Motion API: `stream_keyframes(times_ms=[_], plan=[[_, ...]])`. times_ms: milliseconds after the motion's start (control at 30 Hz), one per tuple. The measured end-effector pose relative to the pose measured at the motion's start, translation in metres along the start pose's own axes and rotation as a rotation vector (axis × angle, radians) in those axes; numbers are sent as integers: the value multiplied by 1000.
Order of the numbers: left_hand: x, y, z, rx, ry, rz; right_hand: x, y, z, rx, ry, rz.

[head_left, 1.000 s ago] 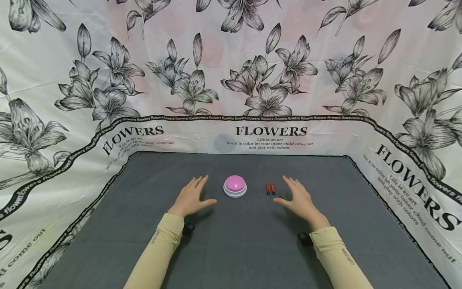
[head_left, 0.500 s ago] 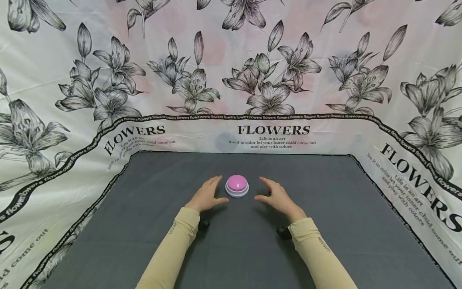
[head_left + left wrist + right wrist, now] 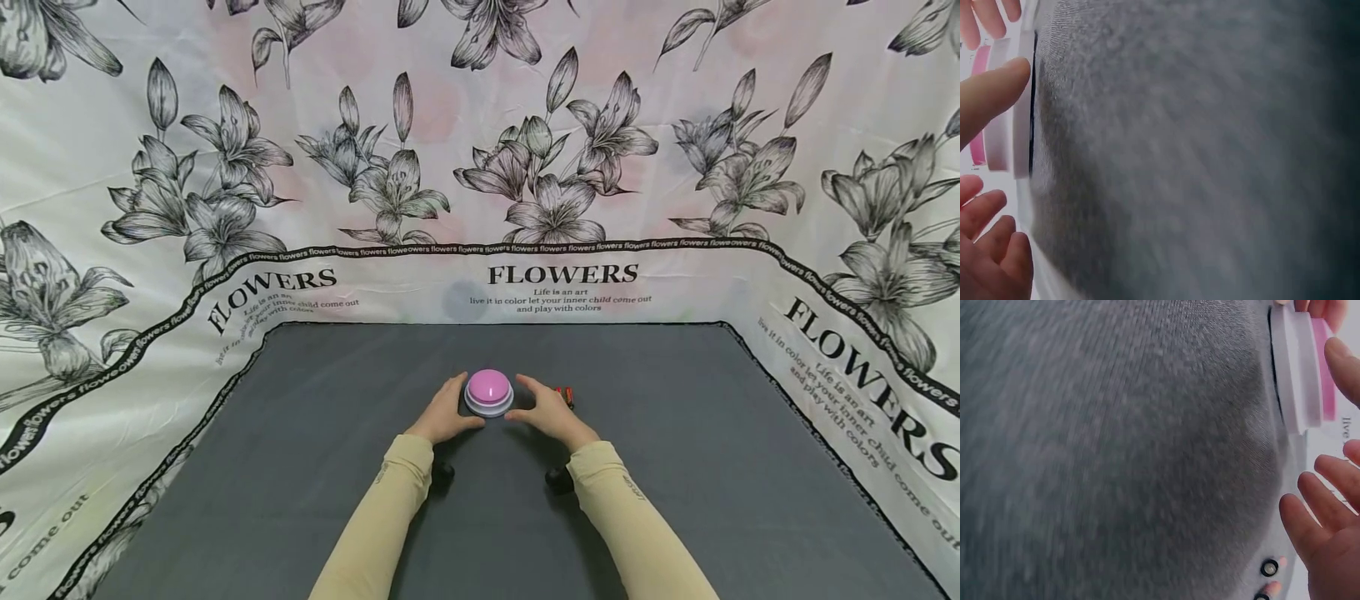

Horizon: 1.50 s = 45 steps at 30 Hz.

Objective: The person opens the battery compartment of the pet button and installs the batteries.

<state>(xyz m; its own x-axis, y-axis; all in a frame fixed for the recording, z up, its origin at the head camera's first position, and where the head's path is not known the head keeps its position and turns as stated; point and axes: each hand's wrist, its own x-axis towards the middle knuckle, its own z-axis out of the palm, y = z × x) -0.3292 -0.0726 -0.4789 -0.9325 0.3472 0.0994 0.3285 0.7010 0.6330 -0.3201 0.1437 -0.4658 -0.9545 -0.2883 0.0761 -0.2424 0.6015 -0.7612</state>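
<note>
both hands (image 3: 497, 414) flank pink button (image 3: 489, 389) (touching)

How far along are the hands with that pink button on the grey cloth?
Done: nothing visibly; the pink button sits upright on the grey cloth. In hand: left hand and right hand flank it, left thumb touching its white base. Left: any firm grip; the two batteries lie untouched.

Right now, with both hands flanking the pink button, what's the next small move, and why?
Probably close both hands inward onto the white base of the pink button. The left hand has its thumb at the base rim in the left wrist view, but the right hand looks just short of it, so there is no grip yet. The batteries lie behind it.
</note>
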Motion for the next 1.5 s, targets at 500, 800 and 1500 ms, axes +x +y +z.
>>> stream_keyframes(times_ms=[500, 800, 1500], plan=[[8, 1, 5, -34, -16, -20, 15, 2, 18, 5, 35, 53], [10, 0, 7, -55, 25, -14, 17, -1, 24, -130, 93, 56], [8, 2, 6, -30, 56, 8, 16, -3, 13, -72, 48, 29]])
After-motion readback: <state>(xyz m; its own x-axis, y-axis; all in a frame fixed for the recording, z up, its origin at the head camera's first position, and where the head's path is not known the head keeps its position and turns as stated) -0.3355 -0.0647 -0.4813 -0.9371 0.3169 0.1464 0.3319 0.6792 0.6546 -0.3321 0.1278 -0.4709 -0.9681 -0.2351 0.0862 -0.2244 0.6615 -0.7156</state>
